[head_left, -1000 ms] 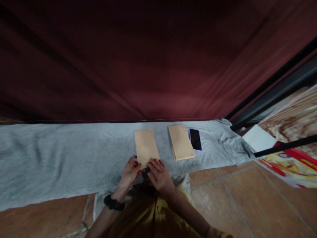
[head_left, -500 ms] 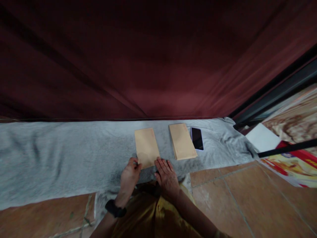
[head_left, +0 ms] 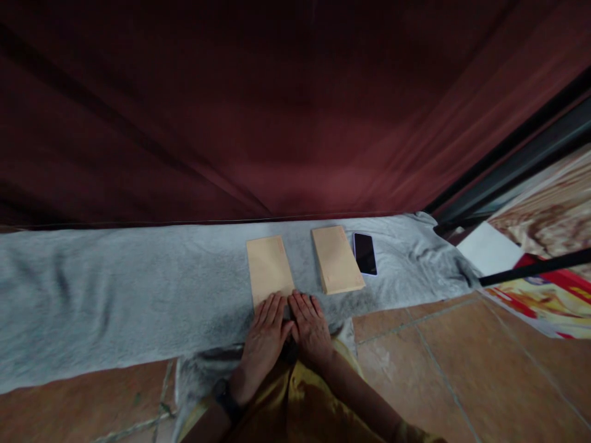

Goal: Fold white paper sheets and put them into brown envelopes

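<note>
A tan paper envelope (head_left: pixel 269 266) lies flat on the grey cloth in front of me. Across its near edge my left hand (head_left: pixel 266 332) rests flat, fingers stretched forward and covering the lower part. Beside it, my right hand (head_left: pixel 310 326) lies palm down with fingers extended, its tips at the envelope's near right corner. The two thumbs meet or nearly meet. To the right sits a thick stack of similar tan envelopes (head_left: pixel 337 259), untouched by either hand.
A dark-screened phone (head_left: pixel 365 253) lies right of the stack. The grey cloth (head_left: pixel 138 277) runs along a dark red curtain (head_left: pixel 277 141). Black metal bars (head_left: pixel 535 269), a white sheet (head_left: pixel 490 248) and a red-yellow printed package (head_left: pixel 549 301) are at the right, above tiled floor (head_left: pixel 438 357).
My left hand has gone from pinching the envelope's near left corner to lying flat over its near edge. My right hand has barely moved.
</note>
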A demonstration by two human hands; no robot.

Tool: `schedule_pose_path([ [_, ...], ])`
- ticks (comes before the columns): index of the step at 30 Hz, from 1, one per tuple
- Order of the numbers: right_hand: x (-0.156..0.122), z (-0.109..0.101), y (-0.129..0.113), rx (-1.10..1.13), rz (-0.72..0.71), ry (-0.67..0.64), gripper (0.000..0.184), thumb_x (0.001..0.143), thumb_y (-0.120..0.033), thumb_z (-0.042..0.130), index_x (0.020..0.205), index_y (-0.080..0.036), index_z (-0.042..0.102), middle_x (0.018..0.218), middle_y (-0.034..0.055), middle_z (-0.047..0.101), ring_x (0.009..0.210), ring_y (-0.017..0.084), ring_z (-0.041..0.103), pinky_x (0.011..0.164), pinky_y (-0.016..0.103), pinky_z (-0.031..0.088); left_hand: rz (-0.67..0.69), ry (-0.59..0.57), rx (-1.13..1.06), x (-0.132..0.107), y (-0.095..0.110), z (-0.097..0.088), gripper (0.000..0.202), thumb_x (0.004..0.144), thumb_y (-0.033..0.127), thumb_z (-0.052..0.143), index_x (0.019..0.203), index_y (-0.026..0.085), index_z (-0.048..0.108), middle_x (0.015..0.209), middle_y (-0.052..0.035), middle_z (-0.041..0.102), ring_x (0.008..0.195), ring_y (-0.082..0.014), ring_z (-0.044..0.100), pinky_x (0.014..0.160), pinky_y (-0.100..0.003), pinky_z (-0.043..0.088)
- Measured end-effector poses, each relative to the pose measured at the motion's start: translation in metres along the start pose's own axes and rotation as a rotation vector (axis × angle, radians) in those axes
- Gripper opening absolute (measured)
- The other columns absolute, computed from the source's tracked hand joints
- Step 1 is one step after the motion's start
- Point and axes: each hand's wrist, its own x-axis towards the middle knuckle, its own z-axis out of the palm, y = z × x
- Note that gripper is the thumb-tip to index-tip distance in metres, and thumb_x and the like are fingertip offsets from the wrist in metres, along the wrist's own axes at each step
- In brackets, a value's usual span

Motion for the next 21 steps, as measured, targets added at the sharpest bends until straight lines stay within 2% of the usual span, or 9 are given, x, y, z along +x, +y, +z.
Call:
schedule_pose_path([
  [2, 0.0, 0.0, 0.0, 0.001, -0.001, 0.002, 0.058, 0.101, -0.025, 0.047, 0.157, -0.014, 0.038, 0.158, 0.0123, 0.046, 0.147, 0.026, 0.041, 0.124, 0.048, 0.029, 0.006, -0.012, 0.062, -0.009, -0.006, 0.006, 0.056, 0.099, 0.04, 0.047, 0.147, 0.012, 0.051, 0.153, -0.0173, 0.051, 0.145, -0.0311, 0.045, 0.121, -0.05, 0.036],
  [4, 0.001, -0.001, 0.0, 0.009, 0.005, 0.012, 0.057, 0.101, -0.026, 0.048, 0.156, -0.014, 0.039, 0.157, 0.0119, 0.046, 0.146, 0.025, 0.041, 0.124, 0.048, 0.029, 0.004, -0.022, 0.089, -0.015, -0.011, 0.005, 0.056, 0.1, 0.041, 0.045, 0.147, 0.011, 0.051, 0.153, -0.018, 0.052, 0.144, -0.0311, 0.046, 0.12, -0.049, 0.037],
  [7, 0.001, -0.003, -0.002, 0.026, 0.012, 0.029, 0.056, 0.102, -0.026, 0.047, 0.156, -0.015, 0.039, 0.156, 0.0119, 0.048, 0.146, 0.025, 0.042, 0.123, 0.049, 0.03, -0.006, -0.024, 0.069, -0.006, -0.015, -0.004, 0.053, 0.101, 0.038, 0.041, 0.147, 0.013, 0.052, 0.153, -0.016, 0.052, 0.144, -0.0283, 0.046, 0.12, -0.047, 0.038],
  [10, 0.001, -0.003, -0.003, 0.035, 0.005, 0.045, 0.055, 0.102, -0.027, 0.046, 0.155, -0.014, 0.042, 0.153, 0.0136, 0.051, 0.145, 0.025, 0.044, 0.122, 0.049, 0.032, 0.028, -0.022, 0.024, 0.025, -0.015, -0.005, 0.054, 0.103, 0.035, 0.036, 0.151, 0.014, 0.047, 0.158, -0.0136, 0.045, 0.149, -0.0254, 0.039, 0.123, -0.045, 0.035],
  [12, 0.001, -0.003, -0.003, 0.035, 0.0, 0.047, 0.054, 0.103, -0.028, 0.047, 0.154, -0.013, 0.042, 0.152, 0.0142, 0.053, 0.144, 0.025, 0.044, 0.122, 0.049, 0.032, 0.066, -0.039, 0.035, 0.052, -0.017, 0.0, 0.057, 0.102, 0.037, 0.036, 0.152, 0.011, 0.044, 0.159, -0.0162, 0.044, 0.15, -0.0267, 0.036, 0.124, -0.047, 0.032],
  [15, 0.001, -0.002, -0.003, 0.028, 0.005, 0.041, 0.056, 0.103, -0.031, 0.047, 0.156, -0.014, 0.04, 0.152, 0.0128, 0.053, 0.144, 0.025, 0.044, 0.123, 0.047, 0.032, 0.037, -0.044, 0.078, 0.087, -0.024, 0.013, 0.062, 0.1, 0.04, 0.038, 0.152, 0.007, 0.042, 0.157, -0.0208, 0.045, 0.15, -0.0296, 0.036, 0.123, -0.049, 0.031],
  [18, 0.001, -0.001, -0.002, 0.021, 0.016, 0.042, 0.055, 0.103, -0.033, 0.048, 0.156, -0.018, 0.04, 0.153, 0.0105, 0.052, 0.144, 0.025, 0.044, 0.123, 0.046, 0.031, 0.024, -0.032, 0.122, 0.111, -0.036, 0.019, 0.065, 0.099, 0.042, 0.039, 0.153, 0.006, 0.04, 0.159, -0.0209, 0.042, 0.152, -0.0301, 0.033, 0.124, -0.049, 0.027],
  [21, 0.002, -0.001, -0.003, 0.012, 0.01, 0.042, 0.056, 0.103, -0.033, 0.049, 0.157, -0.018, 0.039, 0.154, 0.0104, 0.051, 0.144, 0.025, 0.044, 0.122, 0.046, 0.031, 0.019, -0.035, 0.162, 0.13, -0.049, 0.016, 0.065, 0.1, 0.041, 0.037, 0.154, 0.006, 0.037, 0.161, -0.0202, 0.039, 0.153, -0.0296, 0.03, 0.125, -0.049, 0.024],
])
